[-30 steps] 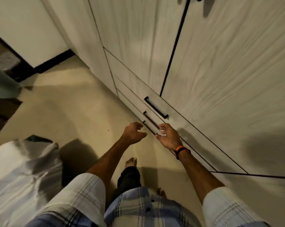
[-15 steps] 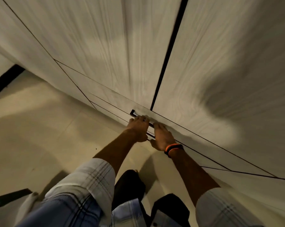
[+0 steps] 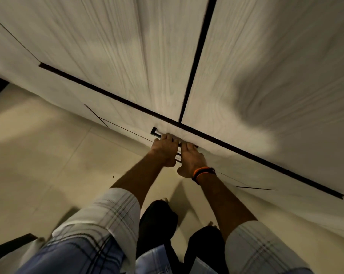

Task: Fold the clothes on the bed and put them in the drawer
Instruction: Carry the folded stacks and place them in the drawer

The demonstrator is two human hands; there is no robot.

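A pale wood-grain wardrobe fills the upper view, with a top drawer [image 3: 125,115] below its two doors. A dark gap runs along the drawer's upper edge, so the drawer stands slightly pulled out. My left hand [image 3: 165,149] grips the black bar handle [image 3: 155,131] from the left, fingers curled over it. My right hand [image 3: 191,160], with an orange and black wristband, grips the same handle just to the right. Most of the handle is hidden under my fingers. No clothes from the bed are in view.
The wardrobe doors [image 3: 266,66] rise above the drawer, split by a dark vertical seam. Lower drawer fronts [image 3: 256,175] lie beneath my hands. Cream tiled floor [image 3: 48,155] spreads to the left. A dark edge [image 3: 11,244] with pale cloth shows at the bottom left.
Both hands went from hovering near the handles to gripping the top drawer's handle. A dark gap has opened along the drawer's upper edge. The view has swung closer to the wardrobe.
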